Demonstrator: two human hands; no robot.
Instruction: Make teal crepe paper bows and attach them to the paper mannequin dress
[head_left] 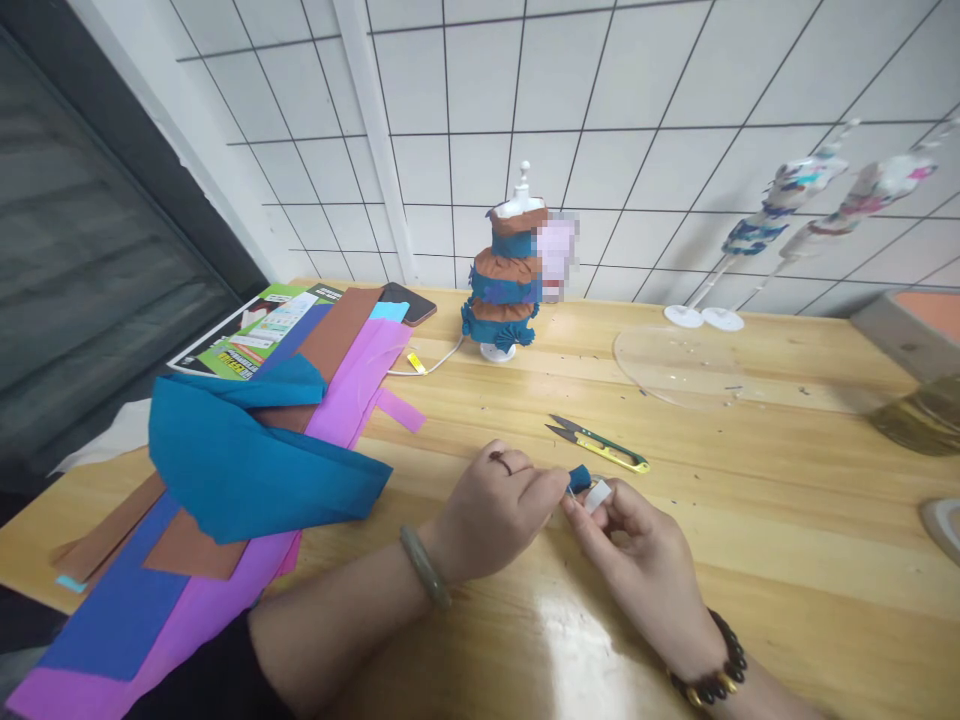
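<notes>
Both hands meet over the table. Thumb and forefinger of my left hand (487, 515) are closed in a pinch at a small rolled piece of teal crepe paper (579, 478). My right hand (645, 550) is closed at the other side of that piece, with a small white strip (598, 496) held at its fingers. The fingertips partly cover where the two pieces meet. Just beyond the hands lie thread snips (607, 448) with a green and yellow handle, touched by neither hand.
At left, a large teal sheet (225, 460) lies over blue, brown and purple paper strips (352, 385). A small dress form (506, 275) in brown and teal paper stands by the wall. Two other forms (757, 230), a clear disc (675, 365) and a phone (409, 303) are farther off.
</notes>
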